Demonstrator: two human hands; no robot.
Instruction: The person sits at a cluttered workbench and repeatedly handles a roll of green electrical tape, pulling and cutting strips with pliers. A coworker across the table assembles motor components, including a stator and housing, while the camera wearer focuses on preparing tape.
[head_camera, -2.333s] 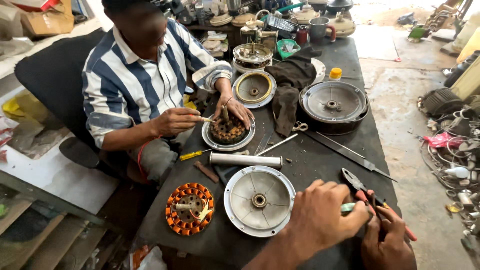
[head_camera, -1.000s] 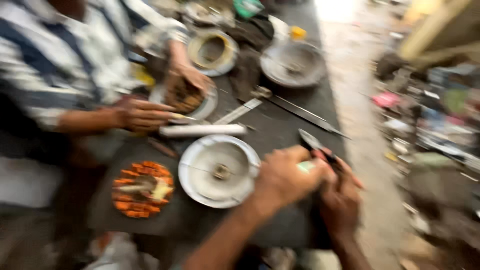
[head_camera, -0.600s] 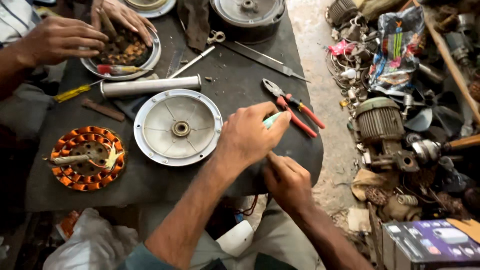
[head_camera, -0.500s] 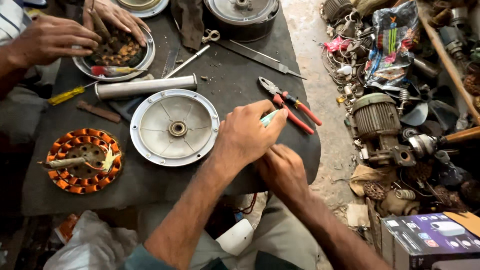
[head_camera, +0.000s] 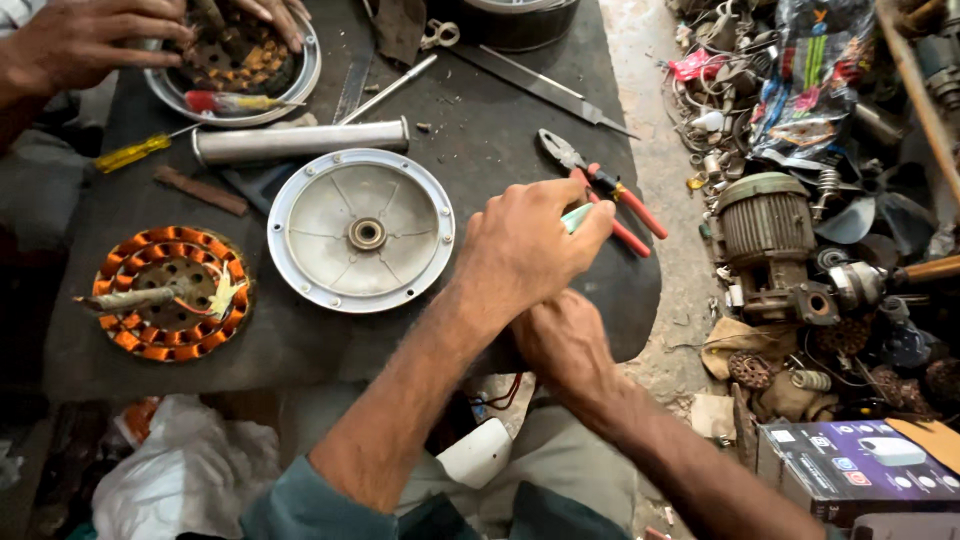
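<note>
Pale-green handle (head_camera: 577, 216) | points up-right | left hand (head_camera: 525, 245) fingers closed on it | right hand (head_camera: 562, 340) grip unclear

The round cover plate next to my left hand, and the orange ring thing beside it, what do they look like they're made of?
The round cover plate looks like cast metal, probably aluminium: dull pale grey, matte and scuffed, with raised ribs and a darker steel-looking bearing at the hub. The orange ring looks like enamelled copper wire: glossy orange coils around a dark, likely steel, core. My left hand holds a small pale green item, probably plastic.
</note>
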